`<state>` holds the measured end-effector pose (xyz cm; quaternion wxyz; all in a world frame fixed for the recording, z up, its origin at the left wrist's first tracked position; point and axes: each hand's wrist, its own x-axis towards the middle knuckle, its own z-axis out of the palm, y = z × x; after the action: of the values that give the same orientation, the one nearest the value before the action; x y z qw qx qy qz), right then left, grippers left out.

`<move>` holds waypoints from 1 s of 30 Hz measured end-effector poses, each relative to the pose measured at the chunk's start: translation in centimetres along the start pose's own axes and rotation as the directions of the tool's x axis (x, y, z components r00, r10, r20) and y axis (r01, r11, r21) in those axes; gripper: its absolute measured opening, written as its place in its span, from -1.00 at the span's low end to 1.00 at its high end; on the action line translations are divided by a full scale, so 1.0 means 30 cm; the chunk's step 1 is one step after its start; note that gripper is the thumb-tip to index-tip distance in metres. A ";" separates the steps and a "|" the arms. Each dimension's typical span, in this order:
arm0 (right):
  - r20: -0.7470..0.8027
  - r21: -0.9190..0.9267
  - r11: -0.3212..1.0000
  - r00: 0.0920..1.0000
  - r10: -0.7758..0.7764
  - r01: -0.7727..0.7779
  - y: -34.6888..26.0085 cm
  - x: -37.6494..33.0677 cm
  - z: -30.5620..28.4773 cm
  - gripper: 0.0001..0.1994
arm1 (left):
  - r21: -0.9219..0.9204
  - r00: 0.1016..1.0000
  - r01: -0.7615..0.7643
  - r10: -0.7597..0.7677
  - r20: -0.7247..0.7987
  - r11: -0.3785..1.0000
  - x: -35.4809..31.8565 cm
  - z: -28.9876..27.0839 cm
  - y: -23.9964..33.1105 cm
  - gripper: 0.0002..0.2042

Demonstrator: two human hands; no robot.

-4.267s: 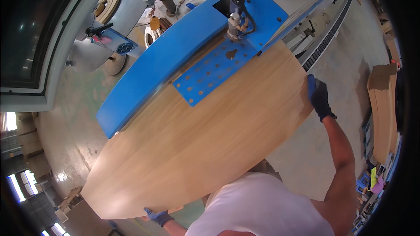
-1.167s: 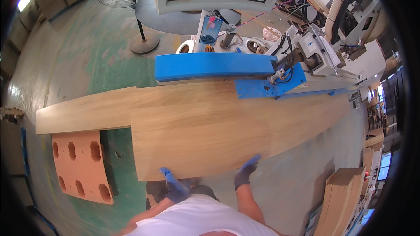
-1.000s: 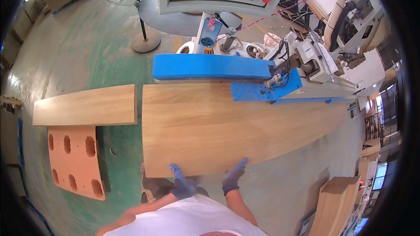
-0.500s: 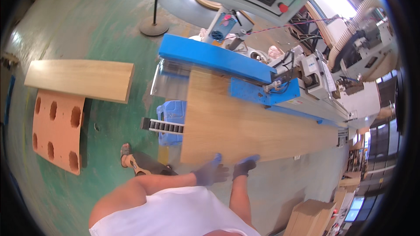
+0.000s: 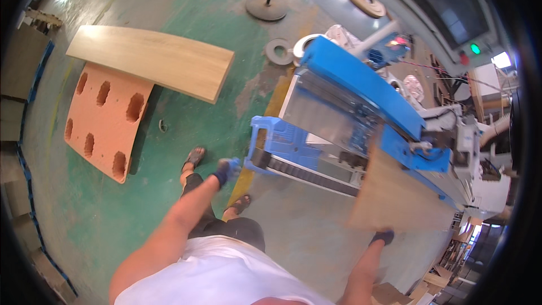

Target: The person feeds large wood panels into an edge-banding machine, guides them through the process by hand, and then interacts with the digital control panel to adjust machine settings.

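Note:
A light wooden board [image 5: 395, 195] lies on the bed of a blue edge-working machine [image 5: 361, 87], motion-blurred, with its far end under the blue guard. My right hand [image 5: 384, 237], in a dark blue glove, is at the board's near edge and grips it. My left hand [image 5: 227, 168], also gloved in blue, hangs free in the air. It is just left of the machine's blue end frame [image 5: 276, 138] and touches nothing. Blur hides its fingers. My sandalled feet [image 5: 195, 157] stand on the green floor below.
A second long wooden board [image 5: 152, 59] rests on an orange pallet with holes [image 5: 104, 118] at the left. A round fan-stand base [image 5: 265, 8] stands at the back. A control screen [image 5: 446, 5] sits above the machine. Cardboard boxes [image 5: 20, 56] line the left edge.
The board has slid right, further into the machine. My left hand has come off the board and swung out to the left. My right hand stays at the near edge. My view has turned left.

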<state>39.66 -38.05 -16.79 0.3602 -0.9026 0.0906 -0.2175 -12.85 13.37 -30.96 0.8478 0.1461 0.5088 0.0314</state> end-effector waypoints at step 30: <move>0.820 0.174 0.938 0.483 -0.307 0.301 -0.907 -2.881 1.624 -0.29 | -0.648 0.837 -0.542 0.414 -0.358 0.535 0.729 -1.334 0.743 -0.60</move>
<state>-14.68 39.10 -57.77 0.3178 -0.8958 -0.2539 0.1791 -35.11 47.71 -61.00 0.7480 -0.0723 0.4596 0.4732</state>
